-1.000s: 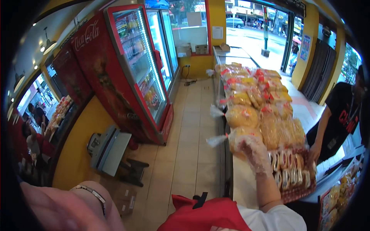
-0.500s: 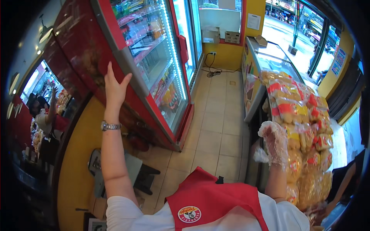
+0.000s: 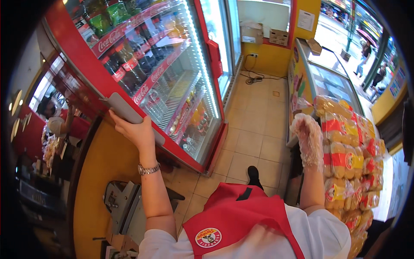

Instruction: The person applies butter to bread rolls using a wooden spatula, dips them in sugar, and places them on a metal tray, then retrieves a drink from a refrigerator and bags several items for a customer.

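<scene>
On the left stands a tall red drinks fridge [image 3: 172,86] with a glass front and lit shelves of bottles. My left hand [image 3: 138,131], bare and with a metal-banded watch [image 3: 149,168] at the wrist, is closed round the grey edge strip [image 3: 123,108] of its front. The thumb lies on one side of the strip and the fingers on the other. My right hand [image 3: 308,140] wears a clear plastic glove. Its fingers are loosely bent and apart, with nothing visible in them. Bagged bread rolls [image 3: 343,159] are stacked just right of it.
A glass-topped chest freezer [image 3: 330,82] stands beyond the bread. Tiled floor [image 3: 241,129] runs between fridge and freezer, with a black cable [image 3: 254,79] near the far wall. A grey machine [image 3: 123,207] sits low at left beside a yellow curved panel [image 3: 92,172]. Cardboard boxes [image 3: 252,32] rest at the back.
My left hand went from reaching with spread fingers to gripping the fridge's edge strip. The view has shifted, and a black shoe now shows beyond my apron. My right hand stays beside the bread.
</scene>
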